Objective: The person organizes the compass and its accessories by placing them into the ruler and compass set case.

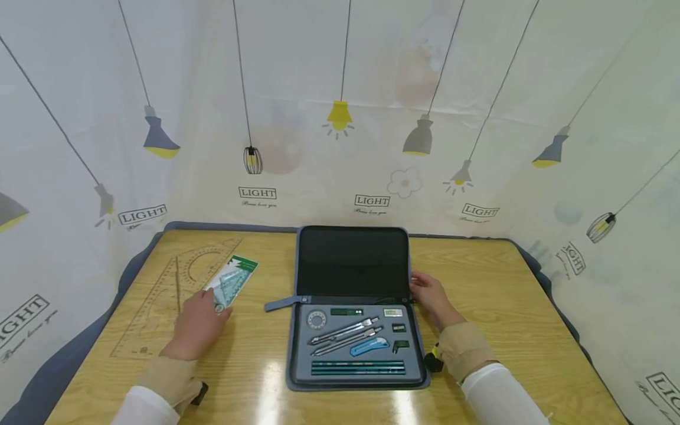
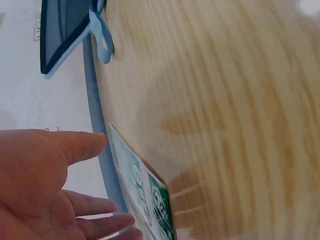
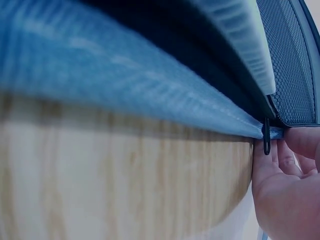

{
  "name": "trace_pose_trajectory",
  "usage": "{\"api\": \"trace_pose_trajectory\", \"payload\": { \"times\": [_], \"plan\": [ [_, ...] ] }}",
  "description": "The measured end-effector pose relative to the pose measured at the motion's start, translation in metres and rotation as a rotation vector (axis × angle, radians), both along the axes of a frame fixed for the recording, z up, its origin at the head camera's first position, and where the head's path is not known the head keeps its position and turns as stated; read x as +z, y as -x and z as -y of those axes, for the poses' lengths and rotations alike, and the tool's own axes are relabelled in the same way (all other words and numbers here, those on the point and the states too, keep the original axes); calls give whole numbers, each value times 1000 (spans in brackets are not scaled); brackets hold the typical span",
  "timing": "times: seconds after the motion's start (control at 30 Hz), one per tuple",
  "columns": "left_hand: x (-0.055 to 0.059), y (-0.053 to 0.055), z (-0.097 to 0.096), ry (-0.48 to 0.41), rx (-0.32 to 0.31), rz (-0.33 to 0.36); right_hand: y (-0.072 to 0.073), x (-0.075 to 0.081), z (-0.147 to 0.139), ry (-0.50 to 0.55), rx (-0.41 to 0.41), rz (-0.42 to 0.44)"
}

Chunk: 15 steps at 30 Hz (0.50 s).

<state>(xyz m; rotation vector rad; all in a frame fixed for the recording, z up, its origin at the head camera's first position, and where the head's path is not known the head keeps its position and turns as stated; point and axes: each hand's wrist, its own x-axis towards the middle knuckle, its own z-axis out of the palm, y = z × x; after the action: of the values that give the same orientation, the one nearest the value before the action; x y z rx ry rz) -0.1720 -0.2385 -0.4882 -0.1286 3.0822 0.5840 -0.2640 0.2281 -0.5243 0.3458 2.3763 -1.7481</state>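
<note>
An open zip case (image 1: pixel 291 354) lies on the wooden surface (image 1: pixel 489 283), its dark-lined lid (image 1: pixel 352 262) raised on the far side. Inside the case, a grey tray (image 1: pixel 332 309) holds a round white disc (image 1: pixel 316 319), a green box (image 1: pixel 346 311), a pale block (image 1: pixel 392 313), two silver compass-like tools (image 1: pixel 344 332), a blue cutter (image 1: pixel 370 346) and dark green pencils (image 1: pixel 358 367) too close together to count; two small dark pieces near the case's right side are hard to identify.

The right hand (image 1: pixel 431 294) is beside the case's right edge, its fingers curled about the fabric at the hinge, next to a black zip pull (image 3: pixel 266 136); some fingertips are hidden behind the edge.

Left of the case, the left hand (image 1: pixel 198 321) is at a clear packet (image 1: pixel 234 282) with a green header and transparent set squares inside. Its fingers are extended and parted from the thumb, gripping nothing; they cover the packet's near end, and contact is hard to judge. Farther left of the case lies a large transparent set square (image 1: pixel 159 298), faint against the wood and partly covered by that hand.
</note>
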Motion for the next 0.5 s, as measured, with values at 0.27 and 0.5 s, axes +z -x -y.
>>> {"api": "trace_pose_trajectory", "payload": {
  "times": [0.27,0.5],
  "plan": [
    [-7,0,8,90,-51,76,1,1,0,-17,-6,14],
    [-7,3,5,77,-63,16,1,1,0,-14,-11,25]
  ]
}}
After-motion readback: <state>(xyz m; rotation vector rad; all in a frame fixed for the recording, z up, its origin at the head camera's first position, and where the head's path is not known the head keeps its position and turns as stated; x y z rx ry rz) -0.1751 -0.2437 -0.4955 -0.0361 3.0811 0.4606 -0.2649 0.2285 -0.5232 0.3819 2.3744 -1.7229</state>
